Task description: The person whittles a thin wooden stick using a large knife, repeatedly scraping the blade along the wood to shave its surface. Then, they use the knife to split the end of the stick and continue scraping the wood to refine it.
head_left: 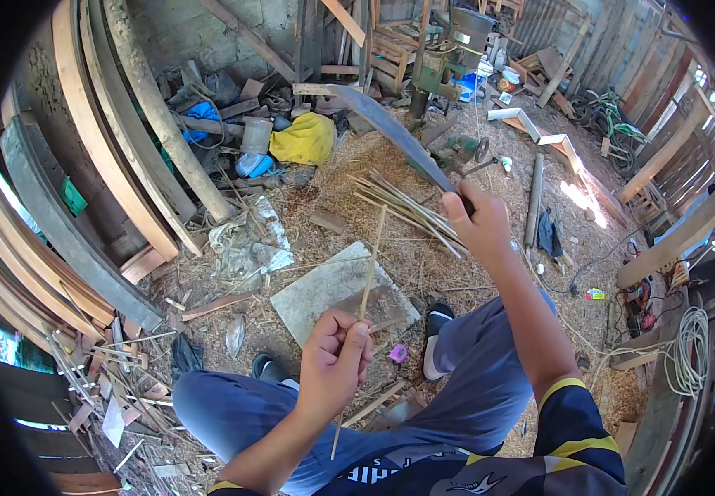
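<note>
My left hand [334,357] is closed around a thin wooden stick [372,263], which stands nearly upright and pokes out above and below the fist. In my right hand [481,221] is the handle of a machete [390,126]; its long dark blade reaches up and to the left, apart from the stick. Behind the stick, a loose bundle of similar sticks [411,213] lies on the ground. A flat grey slab [312,289] rests on the floor between my feet, beyond my left hand and partly covered by it.
Curved planks [109,124] lean along the left wall. A yellow cloth [304,139] lies among clutter at the back. Scraps [118,388] litter the lower left. On the right are a dark pole [534,201], a coiled cable [688,351] and a small pink object [398,354] near my foot.
</note>
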Demonstrator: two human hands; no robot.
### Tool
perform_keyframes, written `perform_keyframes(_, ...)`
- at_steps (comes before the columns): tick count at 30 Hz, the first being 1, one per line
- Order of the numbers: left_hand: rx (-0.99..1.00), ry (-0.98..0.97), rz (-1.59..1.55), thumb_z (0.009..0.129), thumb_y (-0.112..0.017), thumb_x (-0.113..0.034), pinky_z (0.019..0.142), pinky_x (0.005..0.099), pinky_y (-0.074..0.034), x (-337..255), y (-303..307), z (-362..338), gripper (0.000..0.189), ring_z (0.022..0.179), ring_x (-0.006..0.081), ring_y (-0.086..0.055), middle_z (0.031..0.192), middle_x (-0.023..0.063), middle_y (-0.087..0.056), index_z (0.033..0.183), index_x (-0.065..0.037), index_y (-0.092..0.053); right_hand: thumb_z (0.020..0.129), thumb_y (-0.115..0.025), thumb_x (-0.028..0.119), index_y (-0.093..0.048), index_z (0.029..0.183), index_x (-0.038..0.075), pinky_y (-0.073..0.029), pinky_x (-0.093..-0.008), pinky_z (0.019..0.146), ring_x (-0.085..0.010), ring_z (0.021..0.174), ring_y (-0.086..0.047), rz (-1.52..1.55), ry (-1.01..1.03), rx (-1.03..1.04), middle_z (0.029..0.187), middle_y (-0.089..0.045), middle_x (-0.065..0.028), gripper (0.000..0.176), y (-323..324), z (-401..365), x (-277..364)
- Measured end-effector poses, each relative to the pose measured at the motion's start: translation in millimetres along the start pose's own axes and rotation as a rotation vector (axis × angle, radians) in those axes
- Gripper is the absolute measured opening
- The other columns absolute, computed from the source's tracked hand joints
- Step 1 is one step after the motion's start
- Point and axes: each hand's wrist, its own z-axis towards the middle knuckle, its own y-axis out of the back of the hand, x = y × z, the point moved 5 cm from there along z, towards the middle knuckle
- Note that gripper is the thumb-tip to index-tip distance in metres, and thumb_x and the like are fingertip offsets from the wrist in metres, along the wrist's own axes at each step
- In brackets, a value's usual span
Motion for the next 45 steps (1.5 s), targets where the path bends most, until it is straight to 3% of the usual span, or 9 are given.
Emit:
perform_keyframes(9, -0.037, 0.008, -0.081, 0.110, -0.057, -0.012, 0.042, 0.0226, -0.024, 4, 5, 11, 0.008, 0.049, 0.0023, -0.032, 0.077, 0.0032, -0.057, 0.109, -0.009, -0.049, 0.089, -0.077, 0.050, -0.065, 0.082, 0.009, -0.049, -0.0428, 0.053, -0.0333, 0.054, -0.063, 0.053, 0.327, 0.130, 0.060, -0.059, -0.0109, 0.043, -7, -40, 55)
perform_keyframes(12, -0.031, -0.017, -0.065, 0.112, -0.054, -0.015, 0.044, 0.0224, -0.024, 1, 6, 13, 0.007, 0.050, 0.0025, -0.033, 0.079, 0.0028, -0.058, 0.110, -0.009, -0.051, 0.088, -0.079, 0.050, -0.065, 0.083, 0.010, -0.048, -0.0407, 0.052, -0.0301, 0.053, -0.063, 0.087, 0.402, 0.163, 0.060, -0.058, -0.0082, 0.044, -8, -45, 64)
perform_keyframes(14, -0.035, 0.036, -0.143, 0.113, -0.051, -0.019, 0.046, 0.0211, -0.030, 0, 10, 14, 0.013, 0.053, 0.0030, -0.039, 0.079, 0.0021, -0.059, 0.111, -0.007, -0.054, 0.088, -0.080, 0.050, -0.062, 0.081, 0.010, -0.047, -0.0399, 0.051, -0.0285, 0.053, -0.062, 0.095, 0.469, 0.165, 0.061, -0.057, -0.0068, 0.045, -8, -46, 73)
perform_keyframes(18, -0.061, 0.052, -0.027, 0.115, -0.047, -0.023, 0.048, 0.0202, -0.032, -1, 10, 19, 0.024, 0.055, 0.0031, -0.040, 0.078, 0.0008, -0.059, 0.114, -0.004, -0.061, 0.087, -0.080, 0.054, -0.060, 0.078, 0.011, -0.047, -0.0397, 0.051, -0.0278, 0.053, -0.062, 0.079, 0.492, 0.183, 0.061, -0.058, -0.0063, 0.048, -13, -51, 76)
perform_keyframes(32, -0.082, 0.090, 0.026, 0.113, -0.054, -0.020, 0.050, 0.0205, -0.035, 9, 7, 18, 0.018, 0.059, 0.0026, -0.044, 0.078, -0.0017, -0.056, 0.111, -0.004, -0.063, 0.086, -0.078, 0.059, -0.060, 0.077, 0.012, -0.046, -0.0375, 0.048, -0.0248, 0.052, -0.063, -0.021, 0.594, 0.192, 0.061, -0.058, -0.0033, 0.051, -22, -55, 79)
perform_keyframes(38, -0.024, 0.071, 0.038, 0.113, -0.054, -0.019, 0.049, 0.0204, -0.034, 10, 6, 13, 0.016, 0.059, 0.0022, -0.042, 0.076, -0.0026, -0.054, 0.110, -0.005, -0.062, 0.088, -0.076, 0.058, -0.059, 0.076, 0.012, -0.049, -0.0412, 0.050, -0.0280, 0.052, -0.063, -0.071, 0.557, 0.090, 0.061, -0.059, -0.0049, 0.051, -15, -33, 61)
perform_keyframes(41, -0.017, 0.087, 0.026, 0.113, -0.054, -0.019, 0.049, 0.0205, -0.034, 11, 4, 10, 0.015, 0.058, 0.0022, -0.042, 0.076, -0.0025, -0.053, 0.110, -0.006, -0.061, 0.090, -0.075, 0.056, -0.061, 0.077, 0.012, -0.051, -0.0428, 0.053, -0.0298, 0.054, -0.065, -0.177, 0.166, 0.015, 0.063, -0.062, -0.0067, 0.048, -6, -8, 20)
perform_keyframes(45, -0.044, 0.090, -0.010, 0.113, -0.054, -0.019, 0.048, 0.0208, -0.035, 10, 8, 14, 0.015, 0.058, 0.0024, -0.042, 0.076, -0.0022, -0.054, 0.108, -0.006, -0.060, 0.090, -0.075, 0.056, -0.064, 0.080, 0.012, -0.052, -0.0425, 0.054, -0.0301, 0.055, -0.066, -0.112, 0.268, 0.057, 0.064, -0.064, -0.0079, 0.046, 2, -24, 32)
